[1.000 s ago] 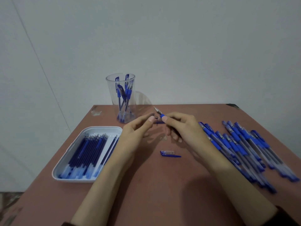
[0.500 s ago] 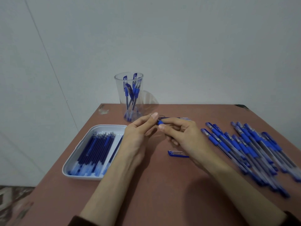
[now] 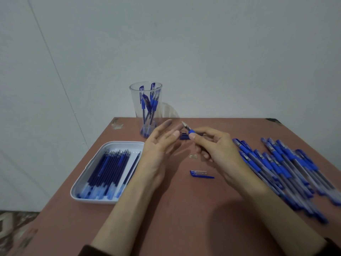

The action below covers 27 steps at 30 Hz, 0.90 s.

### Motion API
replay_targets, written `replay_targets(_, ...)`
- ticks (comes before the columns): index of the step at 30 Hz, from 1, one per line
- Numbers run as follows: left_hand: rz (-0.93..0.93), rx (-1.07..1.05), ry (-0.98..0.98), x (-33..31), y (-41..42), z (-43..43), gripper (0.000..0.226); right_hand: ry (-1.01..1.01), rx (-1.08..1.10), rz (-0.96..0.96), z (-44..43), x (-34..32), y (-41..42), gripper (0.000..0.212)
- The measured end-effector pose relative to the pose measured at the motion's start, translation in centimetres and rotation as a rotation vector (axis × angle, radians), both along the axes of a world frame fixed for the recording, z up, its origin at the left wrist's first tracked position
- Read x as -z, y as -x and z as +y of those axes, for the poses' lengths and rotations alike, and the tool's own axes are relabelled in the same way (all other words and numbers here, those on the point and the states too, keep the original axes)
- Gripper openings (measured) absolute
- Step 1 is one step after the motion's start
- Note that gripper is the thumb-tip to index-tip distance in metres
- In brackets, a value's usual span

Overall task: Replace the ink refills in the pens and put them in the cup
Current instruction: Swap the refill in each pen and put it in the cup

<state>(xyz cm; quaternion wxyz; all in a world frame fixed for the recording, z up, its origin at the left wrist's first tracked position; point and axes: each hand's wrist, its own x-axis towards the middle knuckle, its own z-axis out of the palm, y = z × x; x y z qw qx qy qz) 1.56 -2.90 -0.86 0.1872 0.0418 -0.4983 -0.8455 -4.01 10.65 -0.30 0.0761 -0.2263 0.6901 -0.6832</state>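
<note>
Right hand [image 3: 217,150] gripping pen [image 3: 190,130], left hand [image 3: 158,145] open-fingered, holding nothing

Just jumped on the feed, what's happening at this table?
A person is refilling pens. The right hand grips an uncapped pen, tip pointing up, while the left hand is open beside it, holding nothing. A loose cap lies on the table near them. A few pens stand in the cup; refills fill the tray, and a pile of pens lies on the right.
</note>
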Motion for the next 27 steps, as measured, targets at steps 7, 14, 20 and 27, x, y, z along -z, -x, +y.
replay_targets(7, 0.048, -0.089, 0.114, 0.09, -0.03, 0.03, 0.037, -0.12, -0.064, 0.119, -0.18, 0.36, -0.11, 0.01)
replay_targets(14, -0.067, -0.206, 0.242, 0.47, 0.03, 0.29, 0.017, -0.22, 0.024, 0.304, -0.03, 0.73, 0.06, 0.012)
replay_targets(20, -0.142, -0.224, 0.225, 0.66, 0.11, 0.34, 0.011, -0.373, 0.089, 0.511, 0.21, 0.6, -0.14, 0.016)
replay_targets(27, -0.203, -0.313, 0.176, 0.43, 0.1, 0.06, 0.023, -0.497, 0.156, 0.662, 0.62, 0.32, 0.03, 0.02)
